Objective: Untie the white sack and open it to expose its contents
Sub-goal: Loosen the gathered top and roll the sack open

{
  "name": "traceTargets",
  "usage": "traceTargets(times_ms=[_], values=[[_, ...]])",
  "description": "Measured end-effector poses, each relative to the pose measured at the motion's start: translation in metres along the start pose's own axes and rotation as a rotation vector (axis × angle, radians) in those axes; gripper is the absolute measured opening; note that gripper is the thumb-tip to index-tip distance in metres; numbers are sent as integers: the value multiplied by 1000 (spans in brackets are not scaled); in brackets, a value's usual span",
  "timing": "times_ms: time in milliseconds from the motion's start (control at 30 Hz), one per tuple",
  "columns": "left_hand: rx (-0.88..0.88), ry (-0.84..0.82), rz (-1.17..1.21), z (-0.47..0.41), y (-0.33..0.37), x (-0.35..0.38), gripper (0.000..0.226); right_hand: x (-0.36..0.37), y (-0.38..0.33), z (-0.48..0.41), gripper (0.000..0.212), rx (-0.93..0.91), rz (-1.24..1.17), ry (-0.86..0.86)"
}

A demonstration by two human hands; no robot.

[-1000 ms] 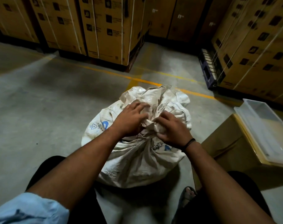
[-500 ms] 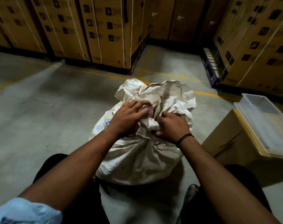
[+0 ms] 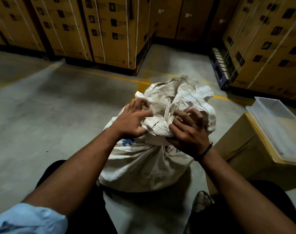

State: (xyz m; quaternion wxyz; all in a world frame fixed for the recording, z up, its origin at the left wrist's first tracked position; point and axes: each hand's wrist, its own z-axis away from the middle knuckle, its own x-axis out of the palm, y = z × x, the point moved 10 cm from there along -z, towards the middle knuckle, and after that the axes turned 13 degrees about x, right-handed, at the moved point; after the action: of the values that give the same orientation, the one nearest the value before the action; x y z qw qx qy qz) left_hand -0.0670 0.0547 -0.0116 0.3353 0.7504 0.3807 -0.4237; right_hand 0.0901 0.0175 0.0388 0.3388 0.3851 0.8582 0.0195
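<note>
Both hands' grip (image 3: 187,130) pinches the blue-printed white sack's (image 3: 144,162) knot (image 3: 158,128).

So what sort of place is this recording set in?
Most likely a warehouse: strapped stacks of printed cardboard cartons on pallets, a bare concrete floor and a yellow painted floor line.

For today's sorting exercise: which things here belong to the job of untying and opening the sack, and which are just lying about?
Part of the job:
white sack
its knotted neck
left hand
right hand

Just lying about:
clear plastic tray
cardboard box under the tray
strapped stacked cartons
blue pallet
</note>
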Motion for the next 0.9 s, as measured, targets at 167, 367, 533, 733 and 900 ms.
traceTargets(times_ms=[167,367,533,733,900], values=[[250,-112,40,-15,26,3,51,44,20,16,43,116,-96,-202],[25,-69,288,-21,11,8,49,67,22,29,35,268,-70,-242],[66,-305,1,-13,8,42,54,94,14,39,48,274,-215,-485],[223,-153,-300,-27,36,28,35,126,34,85,105,229,-189,-1119],[221,-223,-311,-27,46,38,42,126,50,95,70,225,-124,-1014]])
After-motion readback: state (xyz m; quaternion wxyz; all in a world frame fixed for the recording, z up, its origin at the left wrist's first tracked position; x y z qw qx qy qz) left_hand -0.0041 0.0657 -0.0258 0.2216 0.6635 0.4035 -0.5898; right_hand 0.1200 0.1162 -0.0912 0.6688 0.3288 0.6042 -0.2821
